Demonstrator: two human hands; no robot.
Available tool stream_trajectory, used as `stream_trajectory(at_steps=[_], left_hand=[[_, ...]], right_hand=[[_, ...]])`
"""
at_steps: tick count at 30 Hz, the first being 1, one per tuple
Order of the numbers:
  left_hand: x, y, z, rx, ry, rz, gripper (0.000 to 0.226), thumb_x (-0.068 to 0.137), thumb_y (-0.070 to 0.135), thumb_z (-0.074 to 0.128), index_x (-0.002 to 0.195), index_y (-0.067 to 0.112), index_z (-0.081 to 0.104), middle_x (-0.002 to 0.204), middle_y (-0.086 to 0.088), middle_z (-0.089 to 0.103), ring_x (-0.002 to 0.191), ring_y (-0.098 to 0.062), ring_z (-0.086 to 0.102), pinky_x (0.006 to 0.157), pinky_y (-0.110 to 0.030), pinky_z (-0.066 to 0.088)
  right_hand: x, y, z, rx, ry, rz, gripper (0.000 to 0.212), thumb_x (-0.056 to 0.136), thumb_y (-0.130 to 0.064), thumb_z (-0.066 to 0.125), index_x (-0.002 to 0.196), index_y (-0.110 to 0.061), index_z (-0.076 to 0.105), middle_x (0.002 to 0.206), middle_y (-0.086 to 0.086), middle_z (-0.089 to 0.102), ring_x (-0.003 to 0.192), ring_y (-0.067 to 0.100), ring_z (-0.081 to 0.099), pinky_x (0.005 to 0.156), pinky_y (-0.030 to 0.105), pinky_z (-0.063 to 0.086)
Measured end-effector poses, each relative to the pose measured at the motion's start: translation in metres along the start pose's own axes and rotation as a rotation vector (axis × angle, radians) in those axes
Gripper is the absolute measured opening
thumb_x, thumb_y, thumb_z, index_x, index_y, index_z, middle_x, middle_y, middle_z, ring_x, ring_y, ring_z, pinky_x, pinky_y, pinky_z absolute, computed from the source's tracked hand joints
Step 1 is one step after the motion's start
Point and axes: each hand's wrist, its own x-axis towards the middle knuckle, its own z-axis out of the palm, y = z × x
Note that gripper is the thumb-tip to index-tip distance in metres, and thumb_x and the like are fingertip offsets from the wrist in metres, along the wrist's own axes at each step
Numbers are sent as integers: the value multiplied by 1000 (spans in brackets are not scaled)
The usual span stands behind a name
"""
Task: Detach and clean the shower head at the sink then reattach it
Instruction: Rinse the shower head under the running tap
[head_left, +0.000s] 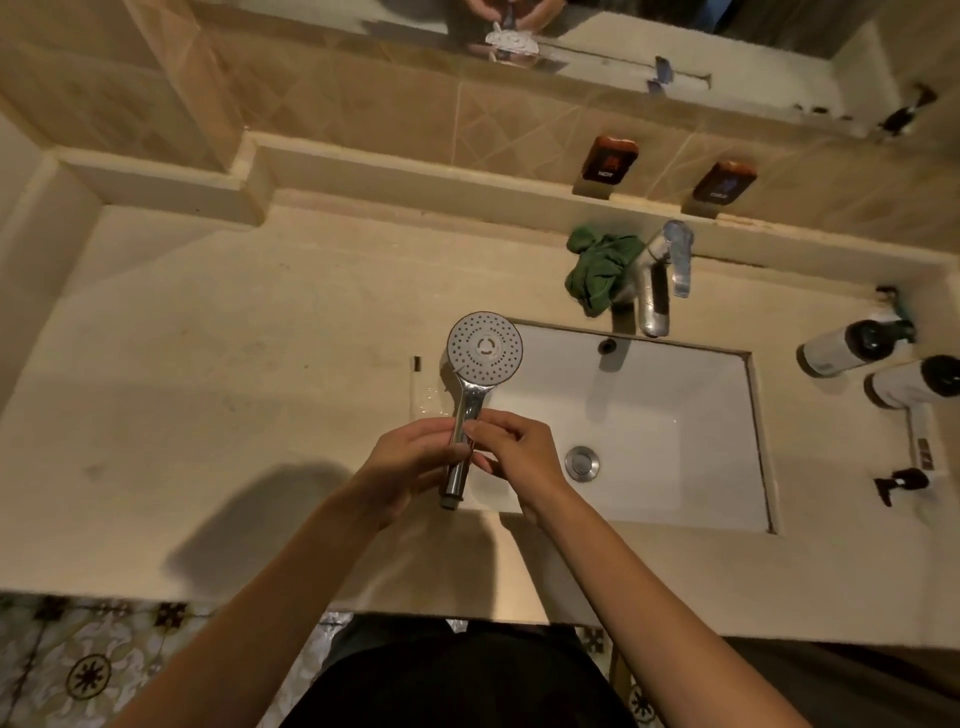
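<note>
Item: shower head (484, 349), detached, seemingly dry. We grip its handle in left hand (415, 462) and right hand (514, 457); next, hold it face-up under tap (655, 280), over sink (675, 415).

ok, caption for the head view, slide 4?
Both hands hold the detached shower head by its handle at the sink edge, nozzle face up.

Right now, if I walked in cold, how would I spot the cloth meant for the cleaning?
Find the white rectangular sink set into the beige counter, then look to its far edge, where the chrome faucet stands. The green cloth lies crumpled on the counter just left of that faucet. It is the only soft, green thing there; the rest is chrome, like the shower head, or white bottles.
</note>
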Motion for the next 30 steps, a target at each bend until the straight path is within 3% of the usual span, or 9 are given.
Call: stream_trajectory(at_steps=[2,5,8,11,15,21,23,26,30], left_hand=[[8,2,16,25,-40,-31,33,83,15,74,115,23,75,112,-8,77,107,-21,72,85,-30,58],[25,-1,41,65,-75,-88,41,85,15,74,123,28,71,117,-1,76,111,-20,70,90,-33,54],[42,-7,66,86,-81,-142,44,85,17,76,127,29,70,121,0,74,117,-22,67,93,-35,53],[57,-13,90,116,-162,-182,50,85,26,77,133,26,64,130,-3,68,123,-25,60,101,-40,49],[79,-29,121,-18,-115,-244,57,79,21,83,132,17,64,125,-12,71,116,-31,68,92,-37,56],[98,-47,163,-116,6,-248,41,85,8,76,125,14,70,113,-18,75,102,-31,74,74,-29,61],[103,-50,171,-186,19,-238,40,84,4,75,123,14,72,115,-20,74,101,-33,74,75,-31,60],[109,-50,180,-211,43,-234,39,83,1,74,120,12,73,111,-19,75,93,-30,76,73,-30,60],[112,-45,186,-206,24,-220,32,85,5,73,117,8,74,112,-30,69,91,-31,74,72,-31,60]], right_hand=[[-2,0,-18,25,30,13,17,84,-21,80,100,-20,81,91,1,82,86,12,79,68,21,60],[0,4,-46,47,57,69,16,80,-25,81,96,-22,81,90,0,82,87,12,79,73,27,62],[3,5,-76,101,26,92,23,80,-20,81,102,-14,80,96,5,82,92,17,79,73,22,61],[8,5,-107,58,-20,68,15,83,-17,75,96,-13,82,97,7,81,95,20,78,76,25,62],[19,5,-149,-11,-44,63,11,86,-11,72,92,-10,81,97,12,78,95,23,76,73,23,61],[35,3,-199,-160,-162,55,13,89,-17,72,97,-17,82,94,6,79,92,18,76,75,24,62],[43,-1,-211,-310,-166,36,14,92,-19,69,96,-16,82,94,8,78,92,24,76,76,32,65],[60,-17,-228,-628,36,-173,18,96,-16,65,103,-5,78,99,15,77,93,34,73,84,48,63],[77,-71,-235,-838,315,-491,47,98,-31,68,139,-13,56,129,7,64,110,20,65,93,38,57]])
